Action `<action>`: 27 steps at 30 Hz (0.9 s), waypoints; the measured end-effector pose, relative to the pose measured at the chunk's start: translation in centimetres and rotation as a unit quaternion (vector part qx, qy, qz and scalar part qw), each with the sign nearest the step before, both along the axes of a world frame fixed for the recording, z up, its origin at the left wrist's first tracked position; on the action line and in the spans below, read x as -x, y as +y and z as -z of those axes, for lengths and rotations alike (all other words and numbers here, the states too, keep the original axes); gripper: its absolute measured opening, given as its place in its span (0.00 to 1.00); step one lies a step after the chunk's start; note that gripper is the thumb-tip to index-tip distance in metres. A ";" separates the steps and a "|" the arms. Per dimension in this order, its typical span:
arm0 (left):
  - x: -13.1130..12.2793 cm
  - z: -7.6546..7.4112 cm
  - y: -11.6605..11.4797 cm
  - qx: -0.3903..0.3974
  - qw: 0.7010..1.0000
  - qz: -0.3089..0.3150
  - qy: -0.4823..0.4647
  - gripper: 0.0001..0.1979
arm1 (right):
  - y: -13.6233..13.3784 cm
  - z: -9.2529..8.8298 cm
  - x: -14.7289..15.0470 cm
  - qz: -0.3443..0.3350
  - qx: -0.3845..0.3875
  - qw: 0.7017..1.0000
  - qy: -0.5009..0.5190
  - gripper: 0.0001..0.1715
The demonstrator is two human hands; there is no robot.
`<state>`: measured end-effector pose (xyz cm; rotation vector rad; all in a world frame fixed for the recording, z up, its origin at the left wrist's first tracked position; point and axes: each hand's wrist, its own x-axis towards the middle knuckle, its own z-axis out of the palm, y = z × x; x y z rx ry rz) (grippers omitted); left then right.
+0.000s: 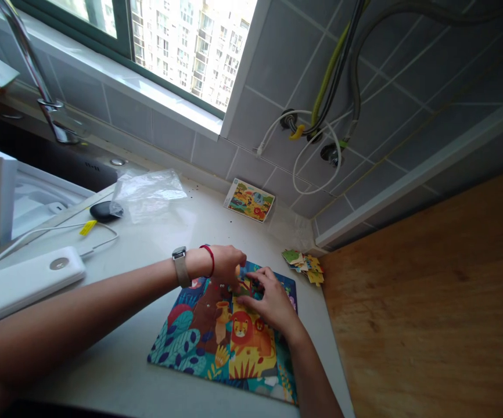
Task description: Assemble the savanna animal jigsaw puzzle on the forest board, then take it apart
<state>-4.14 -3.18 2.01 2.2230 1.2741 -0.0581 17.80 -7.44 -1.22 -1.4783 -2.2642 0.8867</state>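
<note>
A colourful animal jigsaw puzzle (210, 316) lies on the white counter, with a yellow lion section (251, 348) joined on top of a dark blue and brown board. My left hand (227, 264), wearing a watch and a red cord at the wrist, reaches over the far part of the puzzle. Its fingers are bent down and close together; what they pinch is hidden. From the right comes my right hand (275, 302), thumb and fingers apart, tips resting on the pieces just above the lion section. The two hands nearly meet there.
Loose puzzle pieces (306, 266) are heaped at the right, beside a wooden panel (430, 290). A picture card (251, 200) leans near the tiled wall. Clear plastic wrap (147, 191), a black mouse-like object (106, 212) and a white power bank (29, 284) with cable lie left, near the sink (81, 162).
</note>
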 end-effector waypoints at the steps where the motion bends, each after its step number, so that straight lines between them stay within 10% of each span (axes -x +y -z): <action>1: -0.3 0.0 -0.2 0.012 1.000 0.018 0.002 0.35 | -0.1 -0.2 0.0 -0.003 0.009 1.000 -0.002 0.31; 27: -2.3 2.4 -1.5 -0.008 0.999 -0.031 -0.020 0.41 | 1.1 1.0 -2.1 0.047 0.131 0.967 0.215 0.23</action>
